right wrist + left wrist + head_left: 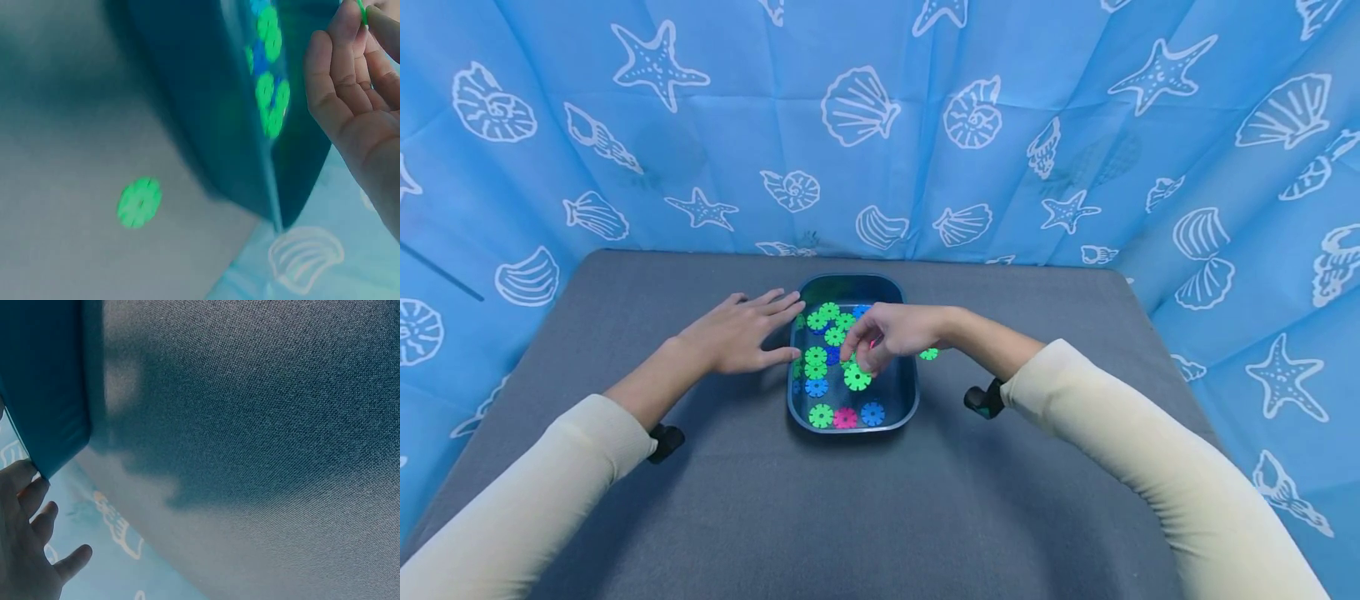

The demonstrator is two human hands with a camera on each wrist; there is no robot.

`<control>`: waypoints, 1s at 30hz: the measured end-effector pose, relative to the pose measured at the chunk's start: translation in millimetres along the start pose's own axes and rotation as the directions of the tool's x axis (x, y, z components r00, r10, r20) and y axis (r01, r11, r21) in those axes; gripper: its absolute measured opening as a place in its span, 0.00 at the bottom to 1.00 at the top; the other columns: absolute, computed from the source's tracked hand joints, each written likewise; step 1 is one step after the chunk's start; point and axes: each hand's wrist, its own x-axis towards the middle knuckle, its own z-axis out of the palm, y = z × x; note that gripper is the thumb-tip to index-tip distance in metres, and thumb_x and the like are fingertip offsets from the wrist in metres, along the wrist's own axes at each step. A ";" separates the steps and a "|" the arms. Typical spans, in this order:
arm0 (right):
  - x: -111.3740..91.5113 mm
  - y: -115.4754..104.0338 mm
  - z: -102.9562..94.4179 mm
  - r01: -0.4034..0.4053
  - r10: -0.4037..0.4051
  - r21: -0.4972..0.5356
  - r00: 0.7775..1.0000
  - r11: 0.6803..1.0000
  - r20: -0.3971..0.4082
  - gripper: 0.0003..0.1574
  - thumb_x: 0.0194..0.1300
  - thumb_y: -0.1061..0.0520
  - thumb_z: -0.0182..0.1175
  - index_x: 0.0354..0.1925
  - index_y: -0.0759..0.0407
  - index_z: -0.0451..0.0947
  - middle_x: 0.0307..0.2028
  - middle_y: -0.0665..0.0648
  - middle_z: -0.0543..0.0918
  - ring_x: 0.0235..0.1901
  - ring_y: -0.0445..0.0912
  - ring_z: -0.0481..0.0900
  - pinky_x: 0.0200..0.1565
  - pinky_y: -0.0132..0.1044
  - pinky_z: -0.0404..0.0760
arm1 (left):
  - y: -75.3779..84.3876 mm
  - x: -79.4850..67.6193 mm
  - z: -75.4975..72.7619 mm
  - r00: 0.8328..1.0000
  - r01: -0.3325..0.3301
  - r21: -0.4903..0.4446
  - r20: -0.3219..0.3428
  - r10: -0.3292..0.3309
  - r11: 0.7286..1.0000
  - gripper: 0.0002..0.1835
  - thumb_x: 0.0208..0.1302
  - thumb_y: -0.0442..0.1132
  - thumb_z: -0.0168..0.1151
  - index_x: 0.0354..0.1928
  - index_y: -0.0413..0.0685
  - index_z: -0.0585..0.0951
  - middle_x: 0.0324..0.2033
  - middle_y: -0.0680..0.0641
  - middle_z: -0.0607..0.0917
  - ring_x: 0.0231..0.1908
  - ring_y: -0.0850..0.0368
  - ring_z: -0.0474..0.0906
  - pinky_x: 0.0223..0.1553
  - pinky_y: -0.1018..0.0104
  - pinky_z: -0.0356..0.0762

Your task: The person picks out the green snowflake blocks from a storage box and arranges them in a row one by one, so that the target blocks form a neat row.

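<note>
A dark blue tray (pixel 891 417) on the table holds several notched plastic discs in green, blue and pink. Over it, my right hand (pixel 898 329) pinches a green notched disc (pixel 362 11) between thumb and finger, and that disc appears edge-on in the right wrist view. My left hand (pixel 741 333) is spread at the tray's left side, its fingertips at the rim. In the left wrist view, the left fingers (pixel 44 522) are mostly straight and touch the tray's edge. The right hand hides part of the discs beneath it.
One loose green disc (pixel 140 202) lies on the grey cloth just right of the tray. The grey table (pixel 865 517) ends at a blue curtain (pixel 917 167) printed with shells and starfish. Along the tray's near end sit a green, a pink (pixel 845 417) and a blue disc (pixel 872 413).
</note>
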 end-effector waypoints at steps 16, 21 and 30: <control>-68.8 59.0 -36.3 -0.057 0.058 0.011 0.954 0.998 -0.295 0.21 0.68 0.65 0.59 0.58 0.67 0.74 0.39 0.61 0.82 0.43 0.57 0.81 0.53 0.50 0.80 | 1.1 0.6 -0.7 1.000 -0.004 0.014 -0.003 0.004 1.000 0.45 0.69 0.66 0.52 0.77 0.47 0.57 0.76 0.42 0.56 0.75 0.40 0.50 0.67 0.30 0.52; -79.8 90.9 -37.5 -0.032 0.048 0.044 0.893 0.999 -0.447 0.17 0.70 0.66 0.57 0.55 0.69 0.77 0.41 0.64 0.83 0.44 0.60 0.82 0.54 0.57 0.79 | 1.7 -0.6 -1.0 1.000 -0.006 0.011 -0.010 0.007 1.000 0.45 0.69 0.66 0.52 0.77 0.47 0.57 0.76 0.42 0.57 0.75 0.40 0.50 0.67 0.30 0.53; -75.6 143.0 -20.8 0.042 0.106 0.229 0.797 0.973 -0.595 0.17 0.71 0.69 0.56 0.54 0.77 0.76 0.40 0.70 0.83 0.39 0.51 0.85 0.46 0.49 0.84 | 3.3 -1.4 -0.3 1.000 -0.006 0.018 -0.022 0.006 1.000 0.44 0.69 0.65 0.53 0.77 0.46 0.58 0.76 0.42 0.58 0.75 0.40 0.50 0.66 0.30 0.53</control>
